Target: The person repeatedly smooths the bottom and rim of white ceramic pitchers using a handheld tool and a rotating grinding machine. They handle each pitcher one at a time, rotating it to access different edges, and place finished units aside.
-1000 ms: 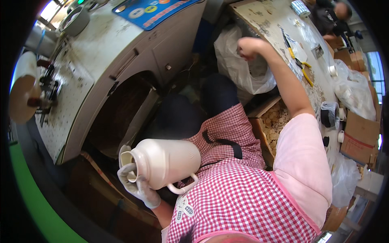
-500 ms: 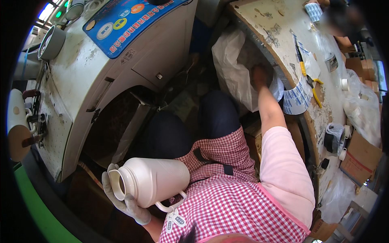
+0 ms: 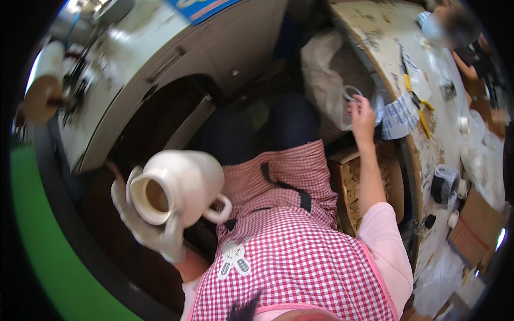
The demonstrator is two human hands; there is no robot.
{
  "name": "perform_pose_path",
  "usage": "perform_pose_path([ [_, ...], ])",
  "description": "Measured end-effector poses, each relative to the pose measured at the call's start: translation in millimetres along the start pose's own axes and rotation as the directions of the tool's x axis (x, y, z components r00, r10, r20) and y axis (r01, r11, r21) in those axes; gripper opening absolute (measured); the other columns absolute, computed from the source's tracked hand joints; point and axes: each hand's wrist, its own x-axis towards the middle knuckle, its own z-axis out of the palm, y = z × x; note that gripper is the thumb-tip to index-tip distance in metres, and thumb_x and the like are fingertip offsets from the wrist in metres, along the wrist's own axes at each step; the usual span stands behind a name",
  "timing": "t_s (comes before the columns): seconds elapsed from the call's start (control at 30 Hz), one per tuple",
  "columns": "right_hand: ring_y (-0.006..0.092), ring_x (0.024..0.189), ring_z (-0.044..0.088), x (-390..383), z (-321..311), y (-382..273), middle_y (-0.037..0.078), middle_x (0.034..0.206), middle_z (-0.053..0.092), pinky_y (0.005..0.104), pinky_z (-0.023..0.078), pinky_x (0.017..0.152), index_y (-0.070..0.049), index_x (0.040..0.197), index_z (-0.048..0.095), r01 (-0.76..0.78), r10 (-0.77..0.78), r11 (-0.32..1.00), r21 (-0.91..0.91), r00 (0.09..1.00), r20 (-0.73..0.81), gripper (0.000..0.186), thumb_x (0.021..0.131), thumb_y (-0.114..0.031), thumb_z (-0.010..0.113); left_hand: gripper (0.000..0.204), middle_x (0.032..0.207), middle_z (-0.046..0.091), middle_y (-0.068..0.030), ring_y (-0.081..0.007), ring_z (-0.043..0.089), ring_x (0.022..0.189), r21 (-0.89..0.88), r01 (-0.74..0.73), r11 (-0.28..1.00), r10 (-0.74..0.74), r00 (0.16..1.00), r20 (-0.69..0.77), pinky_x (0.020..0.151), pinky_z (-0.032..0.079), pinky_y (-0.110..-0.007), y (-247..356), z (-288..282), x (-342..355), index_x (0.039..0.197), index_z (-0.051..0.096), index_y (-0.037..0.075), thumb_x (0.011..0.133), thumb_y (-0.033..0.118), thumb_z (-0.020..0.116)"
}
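A cream-coloured jug point(image 3: 194, 179) with a side handle lies tilted, its round mouth and pouring lip facing left. My left hand point(image 3: 152, 230), in a pale glove, is closed around it near the mouth. My bare right hand point(image 3: 362, 113) pinches a thin white ring point(image 3: 350, 92) between thumb and fingers. Behind that hand hangs a white plastic bag point(image 3: 325, 75), its contents hidden from here.
Below my right forearm stands a cardboard box point(image 3: 350, 195) of small pale pieces. On the right bench point(image 3: 369, 27) lie yellow-handled pliers point(image 3: 420, 101) and plastic bags. A white machine cabinet point(image 3: 198, 51) stands at left; another person point(image 3: 452, 32) is at far right.
My right hand has come back out of the white bag and now has a white ring in its fingers. The jug has moved up and left in view, and the view itself has shifted.
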Motion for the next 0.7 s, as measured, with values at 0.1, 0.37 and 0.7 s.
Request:
perform_pose_path([
  [0.1,0.0234,0.069,0.074,0,-13,-31,0.014,0.08,0.072,0.0382,0.057,0.061,0.0,0.109,0.063,-0.2,0.215,0.96,-0.194,0.975,0.058,0.022,0.107,-0.021,0.058,0.104,0.136,0.063,-0.0227,-0.0348,0.066,0.118,0.129,-0.232,0.964,0.213,0.966,0.145,0.102,0.053,-0.046,-9,-5,-8,0.154,0.04,-0.005,0.071,0.028,0.094],
  [0.37,0.0102,0.093,0.065,-43,-13,-244,0.004,0.102,0.07,0.0275,0.052,0.089,-0.008,0.105,0.07,0.046,-0.29,0.794,0.606,0.905,0.312,0.019,0.103,-0.027,0.067,0.109,0.131,0.068,-0.0142,-0.0358,0.066,0.122,0.032,-0.437,0.899,0.428,0.891,0.152,0.102,0.053,-0.047,-36,8,-27,0.156,0.04,0.001,0.067,0.024,0.097],
  [0.7,0.0292,0.097,0.076,-119,22,-373,0.015,0.121,0.073,0.034,0.063,0.082,-0.003,0.126,0.07,0.579,-0.749,0.65,0.492,0.378,0.544,0.043,0.084,0.005,0.071,0.104,0.134,0.066,-0.0159,-0.0368,0.065,0.123,0.009,-0.436,0.9,0.427,0.885,0.185,0.107,0.05,-0.048,-30,5,-46,0.15,0.048,-0.002,0.064,0.028,0.098],
])
